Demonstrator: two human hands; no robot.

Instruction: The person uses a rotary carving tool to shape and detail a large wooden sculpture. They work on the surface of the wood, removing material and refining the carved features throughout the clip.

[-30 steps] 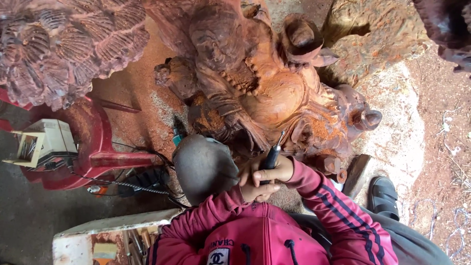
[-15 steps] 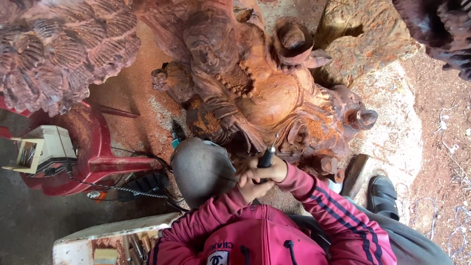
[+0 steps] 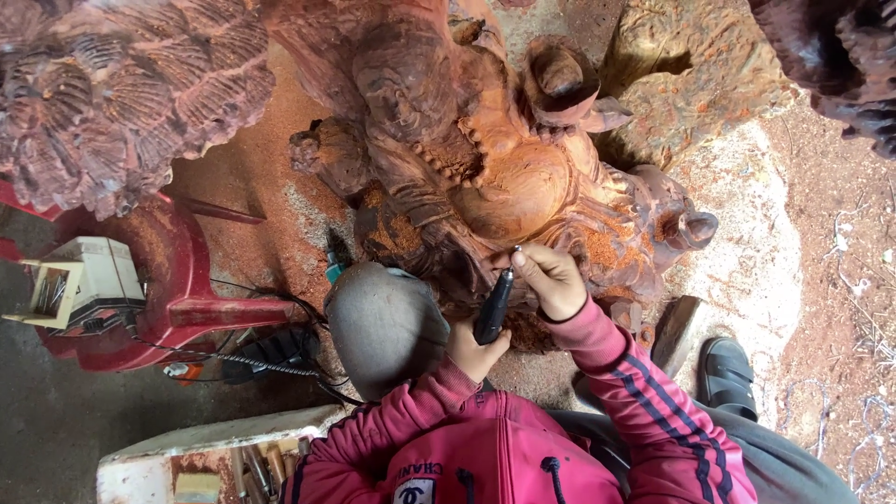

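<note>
Black rotary tool (image 3: 493, 308) gripped in both hands, left hand (image 3: 476, 350) low, right hand (image 3: 553, 280) near its tip, against the red wooden carving (image 3: 504, 177).

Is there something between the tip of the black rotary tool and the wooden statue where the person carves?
Nothing visible stands between them. The black rotary tool is held by both hands: the left hand grips its lower body, the right hand steadies it near the tip. The tip reaches the wooden statue directly; only loose sawdust lies nearby.

carving (image 3: 504, 177) centre, chair (image 3: 177, 299) left, sandal (image 3: 726, 378) right
</note>
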